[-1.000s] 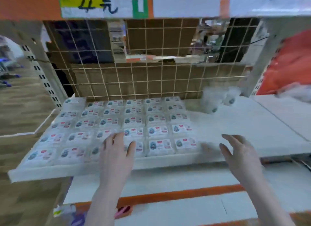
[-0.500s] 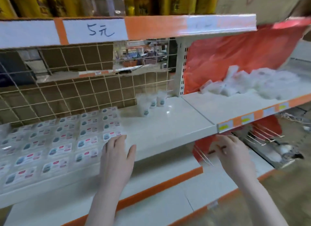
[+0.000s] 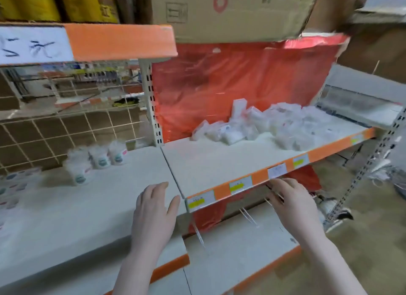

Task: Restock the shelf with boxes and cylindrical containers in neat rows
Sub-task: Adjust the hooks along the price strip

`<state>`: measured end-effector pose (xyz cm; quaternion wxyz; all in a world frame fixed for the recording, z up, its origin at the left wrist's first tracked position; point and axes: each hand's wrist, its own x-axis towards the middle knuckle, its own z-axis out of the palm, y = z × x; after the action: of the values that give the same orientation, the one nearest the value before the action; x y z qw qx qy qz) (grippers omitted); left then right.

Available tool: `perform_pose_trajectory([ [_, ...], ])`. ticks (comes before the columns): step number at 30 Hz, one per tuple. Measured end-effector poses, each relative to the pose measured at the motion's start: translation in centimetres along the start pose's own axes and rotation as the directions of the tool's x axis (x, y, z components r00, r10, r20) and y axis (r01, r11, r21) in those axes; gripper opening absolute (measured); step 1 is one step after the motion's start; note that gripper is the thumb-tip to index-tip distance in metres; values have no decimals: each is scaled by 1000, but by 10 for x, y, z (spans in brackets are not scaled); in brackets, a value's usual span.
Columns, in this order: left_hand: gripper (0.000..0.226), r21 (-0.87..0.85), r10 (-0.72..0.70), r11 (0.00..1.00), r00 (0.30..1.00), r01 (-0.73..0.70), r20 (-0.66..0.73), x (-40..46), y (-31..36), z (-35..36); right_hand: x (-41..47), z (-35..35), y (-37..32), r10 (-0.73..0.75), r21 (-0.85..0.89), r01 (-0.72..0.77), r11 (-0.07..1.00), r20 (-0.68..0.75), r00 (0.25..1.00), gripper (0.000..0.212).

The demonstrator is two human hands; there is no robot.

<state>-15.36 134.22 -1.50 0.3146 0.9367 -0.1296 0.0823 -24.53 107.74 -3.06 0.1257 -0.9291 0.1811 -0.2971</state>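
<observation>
Three clear cylindrical containers [image 3: 99,160] with white labels stand on the white shelf [image 3: 123,185] at the back left. A loose heap of clear plastic boxes [image 3: 274,125] lies on the neighbouring shelf [image 3: 219,163] against a red plastic sheet. Rows of flat boxes [image 3: 13,185] show at the far left edge, blurred. My left hand [image 3: 154,215] hovers flat over the left shelf's front, fingers straight, holding nothing. My right hand [image 3: 293,204] sits below the right shelf's orange price strip [image 3: 259,180], fingers loosely bent forward and empty.
A large cardboard carton [image 3: 237,11] sits on top above the red sheet [image 3: 230,86]. A wire grid [image 3: 66,127] backs the left bay. A slotted upright post [image 3: 153,106] divides the bays. Metal display hooks [image 3: 248,215] stick out under the right shelf. Lower shelf [image 3: 237,250] lies beneath.
The view has swung right, from the rows of flat boxes to the heap of boxes on the right shelf. Both hands stayed out in front, empty, and travelled right with the view.
</observation>
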Motion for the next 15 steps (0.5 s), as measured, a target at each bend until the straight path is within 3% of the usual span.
perform_pose_trajectory([
  [8,45,45,-30,998,999,32,-38,62,24,37,68,44,34,42,75,-46,996,57,997,30],
  [15,43,5,12,1000,999,-12,-43,143,41,77,127,89,43,55,43,-62,997,144,988,33],
])
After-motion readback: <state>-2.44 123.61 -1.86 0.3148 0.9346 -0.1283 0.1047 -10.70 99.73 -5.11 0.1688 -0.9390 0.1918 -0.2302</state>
